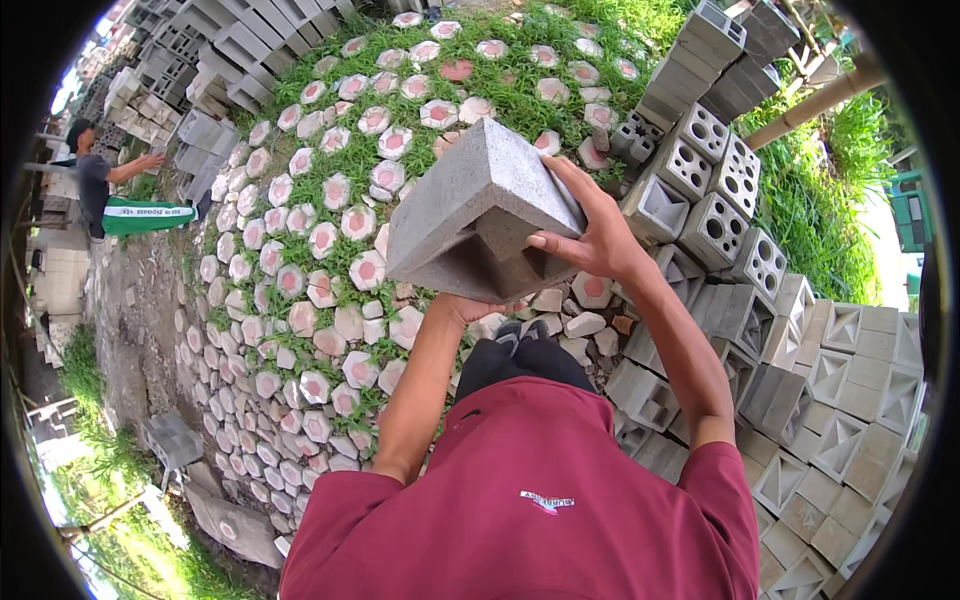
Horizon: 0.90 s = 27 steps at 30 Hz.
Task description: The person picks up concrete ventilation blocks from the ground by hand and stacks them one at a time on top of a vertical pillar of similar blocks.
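A grey concrete block with a slanted recess in one face is held up in front of me, tilted. My right hand grips its right side, the thumb on the recessed face and the fingers along the outer edge. Beneath the block is my left hand; the block covers most of its fingers, and the wrist shows under the lower edge. Close by on the right, concrete blocks with round holes stand in a stack.
Hexagonal pavers with grass between them cover the ground ahead. Blocks with triangular recesses are stacked at the right. More block piles rise at the far left, where another person stands. A bamboo pole leans at the upper right.
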Each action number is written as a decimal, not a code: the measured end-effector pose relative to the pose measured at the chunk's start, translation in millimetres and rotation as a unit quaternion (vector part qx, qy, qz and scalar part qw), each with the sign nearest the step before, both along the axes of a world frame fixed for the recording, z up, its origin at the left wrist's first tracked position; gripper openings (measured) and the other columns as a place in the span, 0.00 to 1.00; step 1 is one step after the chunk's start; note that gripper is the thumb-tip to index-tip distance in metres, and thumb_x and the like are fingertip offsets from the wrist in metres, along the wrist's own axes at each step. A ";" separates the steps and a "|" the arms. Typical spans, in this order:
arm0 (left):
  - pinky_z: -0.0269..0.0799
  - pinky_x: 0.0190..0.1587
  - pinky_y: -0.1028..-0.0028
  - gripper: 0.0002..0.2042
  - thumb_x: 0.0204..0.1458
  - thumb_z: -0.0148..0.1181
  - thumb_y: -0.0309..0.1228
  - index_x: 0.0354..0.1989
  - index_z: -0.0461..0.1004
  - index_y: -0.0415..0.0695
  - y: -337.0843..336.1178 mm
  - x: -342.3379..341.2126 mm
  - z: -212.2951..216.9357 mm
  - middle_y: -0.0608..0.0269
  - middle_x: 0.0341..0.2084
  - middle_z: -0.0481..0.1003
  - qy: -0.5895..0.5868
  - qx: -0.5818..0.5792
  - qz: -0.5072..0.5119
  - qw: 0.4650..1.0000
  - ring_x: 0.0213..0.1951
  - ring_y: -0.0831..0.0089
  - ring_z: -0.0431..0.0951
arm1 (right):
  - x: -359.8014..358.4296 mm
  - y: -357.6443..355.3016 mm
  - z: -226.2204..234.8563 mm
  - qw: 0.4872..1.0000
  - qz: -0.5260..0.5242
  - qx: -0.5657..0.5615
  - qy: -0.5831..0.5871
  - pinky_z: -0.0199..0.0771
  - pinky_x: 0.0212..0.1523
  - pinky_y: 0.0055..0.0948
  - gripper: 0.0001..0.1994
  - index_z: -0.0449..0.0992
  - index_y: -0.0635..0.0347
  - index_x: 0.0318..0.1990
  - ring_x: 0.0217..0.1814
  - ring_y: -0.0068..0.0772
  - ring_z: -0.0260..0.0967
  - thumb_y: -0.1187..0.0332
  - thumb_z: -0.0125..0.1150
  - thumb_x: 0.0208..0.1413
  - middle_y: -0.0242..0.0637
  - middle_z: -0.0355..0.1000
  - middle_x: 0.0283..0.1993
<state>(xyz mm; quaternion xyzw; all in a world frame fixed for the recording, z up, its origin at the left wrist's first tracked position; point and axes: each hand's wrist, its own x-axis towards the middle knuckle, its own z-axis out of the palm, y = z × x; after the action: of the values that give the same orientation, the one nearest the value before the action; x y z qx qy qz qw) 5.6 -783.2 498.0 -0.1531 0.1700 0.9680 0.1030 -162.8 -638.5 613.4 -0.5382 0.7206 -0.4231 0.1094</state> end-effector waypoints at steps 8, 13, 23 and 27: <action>0.70 0.54 0.55 0.27 0.60 0.36 0.51 0.60 0.62 0.46 -57.9 14.2 -5.4 0.57 0.56 0.67 0.045 -0.023 0.214 0.976 0.53 0.59 0.72 | 23.0 -93.4 -39.6 0.999 -0.022 0.027 -0.033 0.61 0.60 0.39 0.42 0.60 0.69 0.62 0.62 0.50 0.62 0.48 0.69 0.45 0.60 0.64 0.59; 0.70 0.53 0.54 0.26 0.61 0.36 0.50 0.58 0.64 0.44 -123.7 33.4 -63.0 0.55 0.54 0.69 -0.019 0.046 0.265 0.963 0.51 0.57 0.73 | 28.3 -148.6 -83.9 0.975 -0.061 0.108 -0.184 0.67 0.54 0.33 0.40 0.61 0.77 0.59 0.53 0.40 0.69 0.48 0.65 0.51 0.57 0.70 0.51; 0.70 0.53 0.53 0.30 0.59 0.37 0.55 0.56 0.68 0.41 -361.8 100.5 -82.0 0.51 0.50 0.73 -0.091 0.007 0.283 0.955 0.49 0.56 0.75 | 83.8 -376.1 -138.2 0.936 -0.097 0.107 -0.320 0.67 0.47 0.24 0.35 0.64 0.75 0.58 0.45 0.27 0.68 0.51 0.63 0.54 0.44 0.73 0.45; 0.69 0.55 0.55 0.33 0.58 0.37 0.57 0.58 0.66 0.41 -437.0 139.6 -76.4 0.51 0.52 0.72 -0.092 0.005 0.279 0.956 0.50 0.58 0.75 | 106.6 -455.8 -150.6 0.925 -0.066 0.082 -0.365 0.66 0.47 0.25 0.36 0.64 0.75 0.58 0.46 0.26 0.66 0.50 0.63 0.54 0.44 0.72 0.45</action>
<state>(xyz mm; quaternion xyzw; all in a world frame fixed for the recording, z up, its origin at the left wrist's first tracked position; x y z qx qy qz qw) 145.2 -1220.2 421.6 -0.2824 0.1050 0.9409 -0.1550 -56.2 -1094.3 462.9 -0.2865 0.6973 -0.5357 0.3805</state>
